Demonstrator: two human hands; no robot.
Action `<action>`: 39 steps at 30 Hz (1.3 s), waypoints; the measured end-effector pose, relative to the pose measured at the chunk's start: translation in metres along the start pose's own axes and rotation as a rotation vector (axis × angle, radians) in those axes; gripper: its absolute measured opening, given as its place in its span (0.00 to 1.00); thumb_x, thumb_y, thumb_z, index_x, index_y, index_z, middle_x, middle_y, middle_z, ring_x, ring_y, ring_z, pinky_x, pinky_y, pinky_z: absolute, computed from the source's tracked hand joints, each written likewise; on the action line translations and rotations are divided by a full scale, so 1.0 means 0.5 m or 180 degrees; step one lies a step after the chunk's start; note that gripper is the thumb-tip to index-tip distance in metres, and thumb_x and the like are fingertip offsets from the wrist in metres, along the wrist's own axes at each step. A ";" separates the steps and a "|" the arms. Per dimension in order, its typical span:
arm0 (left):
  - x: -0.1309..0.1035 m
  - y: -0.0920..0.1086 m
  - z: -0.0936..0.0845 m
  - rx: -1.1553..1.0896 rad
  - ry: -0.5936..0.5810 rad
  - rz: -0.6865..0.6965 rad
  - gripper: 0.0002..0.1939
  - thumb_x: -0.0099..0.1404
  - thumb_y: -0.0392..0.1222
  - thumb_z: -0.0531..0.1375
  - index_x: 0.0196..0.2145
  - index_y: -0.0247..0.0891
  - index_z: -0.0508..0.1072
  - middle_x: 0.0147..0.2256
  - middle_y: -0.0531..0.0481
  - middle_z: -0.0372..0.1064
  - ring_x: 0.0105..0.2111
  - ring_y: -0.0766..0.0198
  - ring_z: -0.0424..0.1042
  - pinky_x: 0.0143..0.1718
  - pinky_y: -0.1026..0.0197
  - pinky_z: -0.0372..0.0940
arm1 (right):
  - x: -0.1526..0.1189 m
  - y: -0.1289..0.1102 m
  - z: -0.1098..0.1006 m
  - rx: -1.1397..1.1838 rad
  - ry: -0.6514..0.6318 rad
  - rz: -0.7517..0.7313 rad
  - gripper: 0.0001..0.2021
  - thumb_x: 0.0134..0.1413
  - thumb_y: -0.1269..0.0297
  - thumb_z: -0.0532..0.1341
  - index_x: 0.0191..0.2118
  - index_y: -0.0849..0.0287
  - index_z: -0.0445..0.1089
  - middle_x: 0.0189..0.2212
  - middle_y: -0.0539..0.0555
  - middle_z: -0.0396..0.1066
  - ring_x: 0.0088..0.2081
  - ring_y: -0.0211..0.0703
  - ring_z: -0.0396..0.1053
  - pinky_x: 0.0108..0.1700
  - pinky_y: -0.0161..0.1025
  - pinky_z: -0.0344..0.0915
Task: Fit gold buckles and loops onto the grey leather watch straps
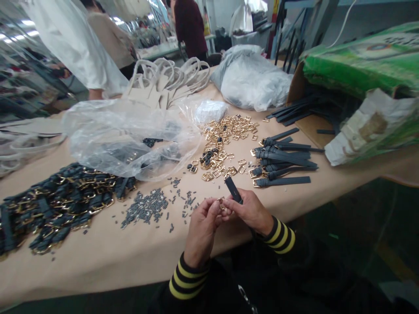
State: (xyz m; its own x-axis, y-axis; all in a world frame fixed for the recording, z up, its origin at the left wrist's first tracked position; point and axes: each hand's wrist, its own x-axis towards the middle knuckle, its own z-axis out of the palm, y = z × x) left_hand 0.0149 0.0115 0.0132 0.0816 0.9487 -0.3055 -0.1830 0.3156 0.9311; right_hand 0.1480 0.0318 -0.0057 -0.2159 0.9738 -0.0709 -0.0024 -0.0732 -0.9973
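My left hand (204,224) and my right hand (253,211) meet at the near edge of the paper-covered table (131,261). A dark strap (233,190) is held in my right hand, its end pointing up and away. Between the fingertips of both hands is a small gold buckle (221,203), partly hidden by the fingers; my left hand pinches it. Just beyond lies a heap of gold buckles (225,150). Finished-looking straps with buckles (284,159) lie in a stack to the right. Small dark pieces (147,207) are scattered to the left.
Far left sits a large pile of dark straps with gold buckles (55,205). Behind are a clear plastic bag (131,135), pale handles (166,83) and a white bag (252,78). A green-covered box (360,65) stands right. A white-sleeved person (78,48) reaches in at back left.
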 end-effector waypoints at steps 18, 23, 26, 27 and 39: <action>-0.022 0.068 -0.017 0.1243 0.0148 0.0362 0.11 0.54 0.40 0.61 0.35 0.33 0.75 0.23 0.52 0.69 0.21 0.70 0.69 0.25 0.65 0.69 | -0.020 0.002 -0.045 -0.0134 -0.1243 0.0151 0.08 0.55 0.65 0.52 0.35 0.63 0.63 0.25 0.49 0.64 0.21 0.31 0.59 0.27 0.31 0.57; -0.013 0.065 -0.031 0.0703 0.0192 0.0063 0.13 0.53 0.40 0.62 0.35 0.30 0.74 0.21 0.53 0.68 0.20 0.72 0.67 0.23 0.69 0.67 | -0.029 -0.001 -0.068 0.0381 -0.1606 0.0283 0.09 0.55 0.62 0.54 0.36 0.64 0.64 0.26 0.50 0.66 0.19 0.27 0.56 0.23 0.29 0.53; -0.010 0.060 -0.032 0.0153 -0.0034 -0.0276 0.12 0.52 0.39 0.63 0.34 0.29 0.74 0.20 0.53 0.67 0.19 0.75 0.64 0.21 0.72 0.64 | -0.027 -0.001 -0.075 0.0491 -0.1769 0.0317 0.09 0.54 0.63 0.55 0.36 0.64 0.64 0.25 0.50 0.66 0.18 0.27 0.55 0.21 0.28 0.52; -0.009 0.057 -0.030 -0.0018 -0.0123 -0.0384 0.12 0.52 0.39 0.63 0.34 0.28 0.74 0.20 0.53 0.66 0.19 0.75 0.63 0.20 0.73 0.63 | -0.025 -0.001 -0.074 0.0490 -0.1804 0.0291 0.09 0.54 0.63 0.55 0.36 0.64 0.65 0.25 0.49 0.66 0.18 0.27 0.56 0.21 0.28 0.52; -0.002 0.001 0.009 -0.0537 -0.0313 -0.0278 0.11 0.52 0.39 0.63 0.30 0.36 0.64 0.20 0.56 0.65 0.19 0.74 0.63 0.19 0.73 0.60 | -0.042 -0.010 -0.019 -0.0124 -0.0516 -0.0228 0.07 0.54 0.68 0.55 0.40 0.58 0.57 0.26 0.48 0.68 0.20 0.30 0.62 0.22 0.28 0.59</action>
State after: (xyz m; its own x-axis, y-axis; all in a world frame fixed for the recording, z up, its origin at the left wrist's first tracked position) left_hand 0.0191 0.0109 0.0149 0.1980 0.9136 -0.3550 -0.3319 0.4033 0.8528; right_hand 0.1621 0.0135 0.0004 -0.3712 0.9285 0.0009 0.0139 0.0065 -0.9999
